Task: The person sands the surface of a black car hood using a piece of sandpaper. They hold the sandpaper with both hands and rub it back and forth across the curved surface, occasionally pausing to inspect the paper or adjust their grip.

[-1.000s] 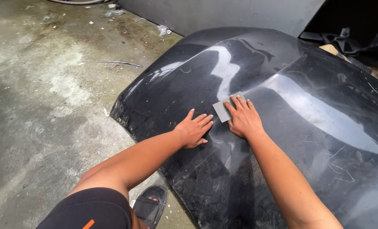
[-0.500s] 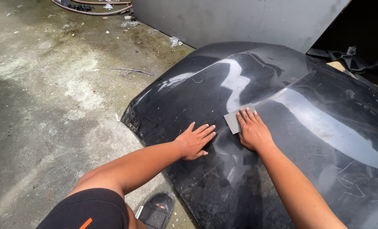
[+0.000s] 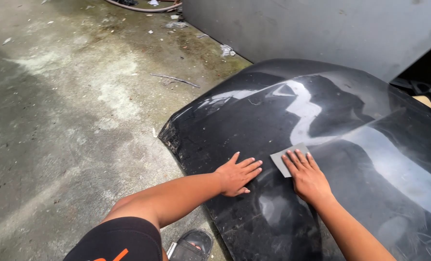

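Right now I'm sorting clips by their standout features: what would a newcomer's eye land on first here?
The big glossy black car hood fills the right half of the view, lying low over the stained concrete floor with bright sky glare across it. Near its front edge, the right hand presses a small grey sanding sheet flat under its fingers. The left hand lies spread on the hood beside it.
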